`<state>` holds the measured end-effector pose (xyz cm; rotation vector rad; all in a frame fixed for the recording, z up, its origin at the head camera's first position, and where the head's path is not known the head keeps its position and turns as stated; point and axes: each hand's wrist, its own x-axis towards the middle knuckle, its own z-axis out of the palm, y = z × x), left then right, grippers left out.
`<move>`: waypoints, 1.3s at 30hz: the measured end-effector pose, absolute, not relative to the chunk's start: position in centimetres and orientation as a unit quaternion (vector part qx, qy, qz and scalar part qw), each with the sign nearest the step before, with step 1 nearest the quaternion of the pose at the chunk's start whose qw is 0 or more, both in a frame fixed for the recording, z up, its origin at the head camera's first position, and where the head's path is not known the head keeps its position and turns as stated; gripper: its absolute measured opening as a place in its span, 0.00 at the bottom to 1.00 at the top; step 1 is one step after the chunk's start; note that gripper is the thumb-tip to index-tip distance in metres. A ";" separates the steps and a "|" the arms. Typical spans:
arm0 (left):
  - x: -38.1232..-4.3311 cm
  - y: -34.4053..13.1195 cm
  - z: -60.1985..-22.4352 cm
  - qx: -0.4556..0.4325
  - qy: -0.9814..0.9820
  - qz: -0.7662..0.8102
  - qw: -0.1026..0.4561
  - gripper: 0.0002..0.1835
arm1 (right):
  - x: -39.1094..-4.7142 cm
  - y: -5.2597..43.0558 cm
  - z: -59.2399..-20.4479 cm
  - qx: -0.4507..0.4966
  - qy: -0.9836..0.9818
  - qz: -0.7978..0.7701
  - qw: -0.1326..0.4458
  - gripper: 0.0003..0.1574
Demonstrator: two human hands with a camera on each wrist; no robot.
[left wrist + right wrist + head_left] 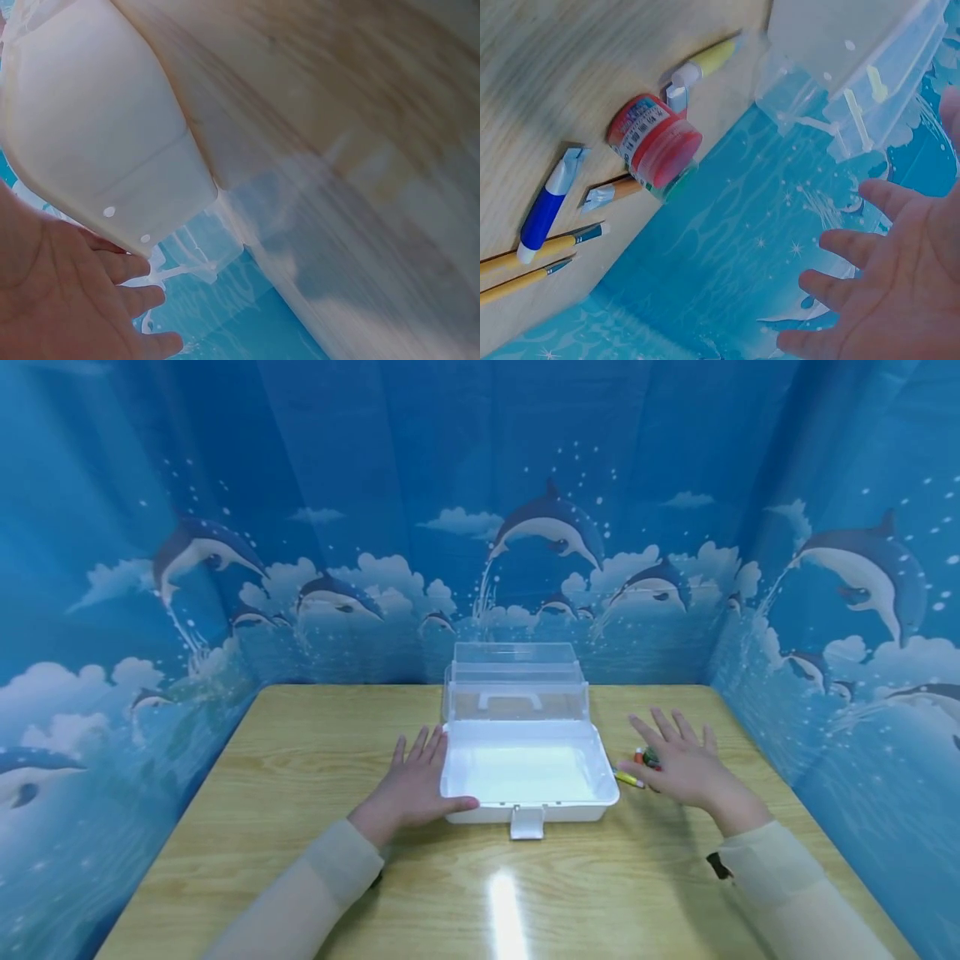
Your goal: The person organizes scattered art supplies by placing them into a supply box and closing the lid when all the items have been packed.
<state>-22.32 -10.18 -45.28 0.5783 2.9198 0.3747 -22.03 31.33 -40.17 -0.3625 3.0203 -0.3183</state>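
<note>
A white plastic storage box (525,814) stands on the table with its clear lid (517,681) raised at the back and its front latch (527,823) hanging down. My left hand (412,789) touches the box's left side, fingers straight, thumb over the front left corner. Fingers spread, my right hand (686,770) hovers right of the box, holding nothing. Beneath and beside it lie a yellow paint tube (709,62) and a red jar (654,142) with a label. The right hand partly hides these in the head view.
In the right wrist view, a blue paint tube (544,214), an orange-brown tube (615,191) and two yellow-handled brushes (525,285) lie on the wooden table (315,735). Blue dolphin-print curtains (360,485) surround the table's back and sides.
</note>
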 end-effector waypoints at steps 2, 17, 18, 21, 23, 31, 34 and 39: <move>-22.4 -10.2 -45.4 0.193 0.971 0.124 0.071 0.66 | -22.0 31.5 -40.0 -0.116 0.987 -0.105 0.049 0.57; -22.4 -10.1 -45.3 0.181 0.971 0.133 0.083 0.67 | -22.2 33.1 -38.8 -0.094 0.986 -0.106 0.088 0.56; -22.4 -10.1 -45.3 0.182 0.971 0.134 0.083 0.67 | -22.3 33.3 -38.8 -0.093 0.986 -0.103 0.089 0.56; -22.4 -10.2 -45.3 0.182 0.970 0.138 0.082 0.66 | -22.4 33.8 -38.8 -0.092 0.986 -0.100 0.091 0.55; -22.4 -10.2 -45.3 0.182 0.970 0.139 0.081 0.65 | -22.5 34.2 -38.9 -0.091 0.986 -0.103 0.094 0.55; -22.4 -10.2 -45.4 0.181 0.971 0.133 0.081 0.68 | -22.4 35.7 -38.8 -0.072 0.984 -0.124 0.109 0.57; -22.4 -10.2 -45.5 0.180 0.971 0.131 0.081 0.69 | -22.4 36.3 -39.0 -0.075 0.983 -0.128 0.107 0.54; -22.4 -10.3 -45.5 0.180 0.971 0.135 0.079 0.69 | -22.6 37.5 -39.5 -0.077 0.981 -0.143 0.108 0.48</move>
